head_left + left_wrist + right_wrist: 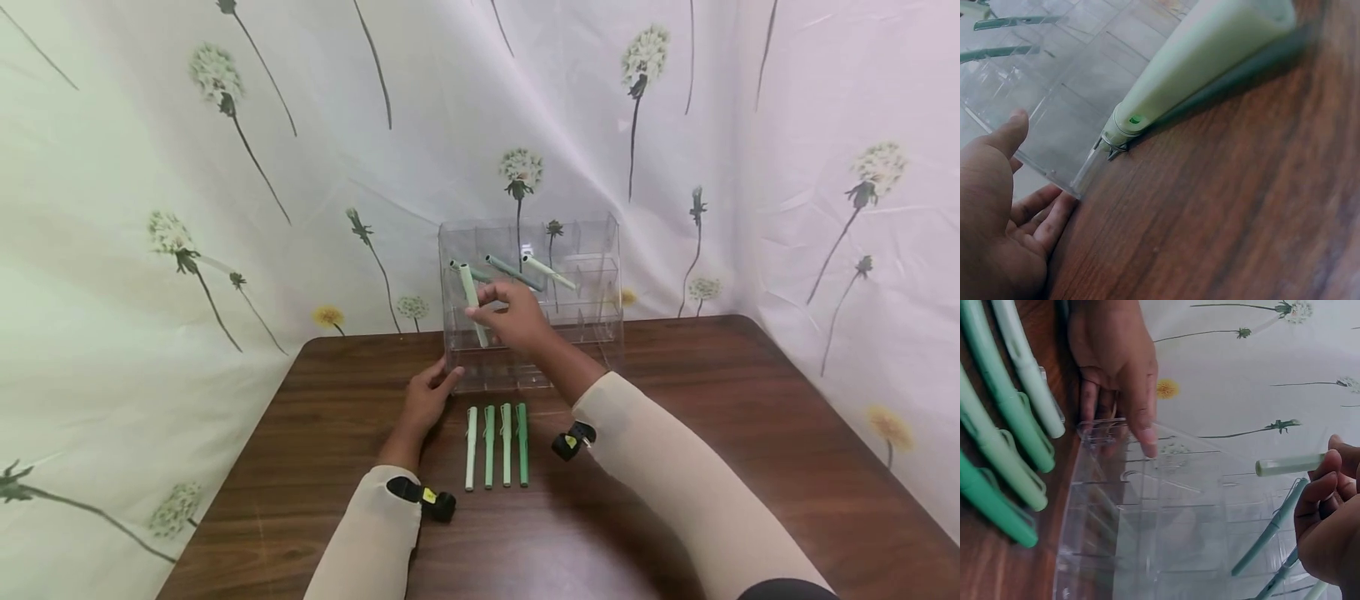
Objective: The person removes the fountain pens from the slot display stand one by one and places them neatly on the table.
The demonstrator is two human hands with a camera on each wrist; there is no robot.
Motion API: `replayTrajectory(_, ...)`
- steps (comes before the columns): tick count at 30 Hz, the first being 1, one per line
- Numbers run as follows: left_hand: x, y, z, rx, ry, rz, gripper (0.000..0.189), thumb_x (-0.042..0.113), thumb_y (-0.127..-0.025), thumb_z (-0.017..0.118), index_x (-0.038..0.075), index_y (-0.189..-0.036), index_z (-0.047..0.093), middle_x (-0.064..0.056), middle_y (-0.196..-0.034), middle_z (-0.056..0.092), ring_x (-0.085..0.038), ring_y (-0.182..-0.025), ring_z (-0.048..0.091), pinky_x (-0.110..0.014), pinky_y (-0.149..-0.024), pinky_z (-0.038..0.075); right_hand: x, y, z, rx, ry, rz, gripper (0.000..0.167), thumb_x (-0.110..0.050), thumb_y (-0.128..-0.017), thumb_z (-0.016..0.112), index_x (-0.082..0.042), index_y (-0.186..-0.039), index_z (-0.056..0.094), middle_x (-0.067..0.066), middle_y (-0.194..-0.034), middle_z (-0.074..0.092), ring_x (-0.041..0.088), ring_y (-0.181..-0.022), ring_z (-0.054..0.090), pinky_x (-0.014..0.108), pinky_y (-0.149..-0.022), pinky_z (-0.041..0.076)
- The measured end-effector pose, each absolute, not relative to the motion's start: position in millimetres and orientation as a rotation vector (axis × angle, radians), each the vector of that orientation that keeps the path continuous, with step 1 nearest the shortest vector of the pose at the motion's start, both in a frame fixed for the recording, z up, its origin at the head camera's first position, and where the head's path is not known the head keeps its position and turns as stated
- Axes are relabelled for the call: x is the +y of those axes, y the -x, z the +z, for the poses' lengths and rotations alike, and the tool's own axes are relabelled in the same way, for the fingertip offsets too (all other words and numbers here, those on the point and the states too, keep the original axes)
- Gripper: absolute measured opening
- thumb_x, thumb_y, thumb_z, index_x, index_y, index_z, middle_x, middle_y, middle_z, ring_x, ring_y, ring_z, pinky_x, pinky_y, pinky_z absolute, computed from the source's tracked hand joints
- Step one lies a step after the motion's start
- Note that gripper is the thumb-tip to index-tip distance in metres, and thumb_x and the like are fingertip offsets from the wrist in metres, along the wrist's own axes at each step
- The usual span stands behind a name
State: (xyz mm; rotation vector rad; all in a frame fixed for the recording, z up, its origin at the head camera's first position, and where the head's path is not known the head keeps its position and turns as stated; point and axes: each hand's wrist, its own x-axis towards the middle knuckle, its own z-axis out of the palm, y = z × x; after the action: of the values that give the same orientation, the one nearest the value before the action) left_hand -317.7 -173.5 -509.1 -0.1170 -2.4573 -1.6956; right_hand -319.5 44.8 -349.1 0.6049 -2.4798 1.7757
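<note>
My right hand pinches a pale green pen between thumb and fingers, in front of a clear plastic organizer. The right wrist view shows one end of that pen jutting from the fingertips. My left hand holds the organizer's lower left corner, its thumb on one side of the wall and fingers on the other. Three pens lie slanted in the organizer's upper part: a green one, a dark grey-green one and a pale one.
Several capped pens, from whitish to deep green, lie side by side on the brown wooden table, in front of the organizer. Behind the table hangs a white curtain printed with dandelions.
</note>
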Motion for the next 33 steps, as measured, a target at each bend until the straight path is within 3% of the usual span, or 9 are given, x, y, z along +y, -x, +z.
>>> replayTrajectory(6,-171,319,-511,-2.443,0.104,-1.718,0.067,0.043,-0.106,0.073,0.015,-0.163,0.051,-0.013,-0.168,0.051,-0.035,-0.158,0.047,-0.056,-0.129,0.041,62,310,-364,-2.491,-0.613,1.806,0.025,-0.027,-0.103,0.079,-0.009,-0.118,0.072,0.011,-0.124,0.068,0.028,-0.101,0.075,0.039,-0.071,0.06)
replayTrajectory(10,-170,320,-510,-2.447,0.088,-1.716,0.066,0.043,-0.106,0.074,0.017,-0.163,0.052,-0.013,-0.166,0.053,-0.034,-0.157,0.049,-0.055,-0.129,0.041,73,303,-375,-2.492,-0.565,1.844,0.023,-0.026,-0.101,0.082,-0.008,-0.113,0.072,0.009,-0.116,0.07,0.026,-0.109,0.072,0.041,-0.073,0.062)
replayTrajectory(17,-172,320,-512,-2.457,0.095,-1.741,0.071,0.043,-0.106,0.074,0.012,-0.164,0.048,-0.015,-0.169,0.048,-0.037,-0.158,0.047,-0.056,-0.129,0.04,93,294,-400,-2.507,-0.506,1.905,0.022,-0.021,-0.102,0.08,-0.006,-0.111,0.067,0.007,-0.107,0.068,0.02,-0.065,0.059,0.034,-0.061,0.055)
replayTrajectory(21,-174,320,-512,-2.45,0.102,-1.757,0.072,0.043,-0.106,0.074,0.011,-0.165,0.048,-0.016,-0.17,0.048,-0.037,-0.159,0.046,-0.056,-0.129,0.04,100,292,-411,-2.511,-0.469,1.981,0.023,-0.019,-0.102,0.08,-0.006,-0.112,0.064,0.002,-0.103,0.068,0.017,-0.062,0.056,0.036,-0.062,0.054)
replayTrajectory(26,-176,319,-512,-2.468,0.093,-1.744,0.072,0.045,-0.105,0.074,0.014,-0.165,0.049,-0.013,-0.17,0.048,-0.035,-0.16,0.044,-0.055,-0.13,0.039,105,288,-421,-2.464,-0.419,2.127,0.039,-0.012,-0.099,0.081,-0.006,-0.13,0.058,0.002,-0.1,0.067,0.017,-0.064,0.054,0.039,-0.063,0.054)
replayTrajectory(31,-174,318,-509,-2.482,0.086,-1.734,0.073,0.049,-0.105,0.073,0.015,-0.165,0.049,-0.012,-0.172,0.046,-0.035,-0.162,0.041,-0.056,-0.132,0.036,109,285,-429,-2.396,-0.413,2.202,0.081,-0.007,-0.098,0.081,-0.016,-0.165,0.036,0.005,-0.096,0.067,0.019,-0.061,0.055,0.037,-0.061,0.055)
replayTrajectory(33,-174,317,-508,-2.489,0.079,-1.733,0.074,0.05,-0.105,0.073,0.015,-0.165,0.048,-0.012,-0.172,0.046,-0.035,-0.163,0.039,-0.055,-0.133,0.034,112,283,-431,-2.385,-0.435,2.216,0.094,-0.006,-0.098,0.081,-0.024,-0.172,0.026,0.005,-0.095,0.066,0.019,-0.06,0.055,0.036,-0.059,0.055)
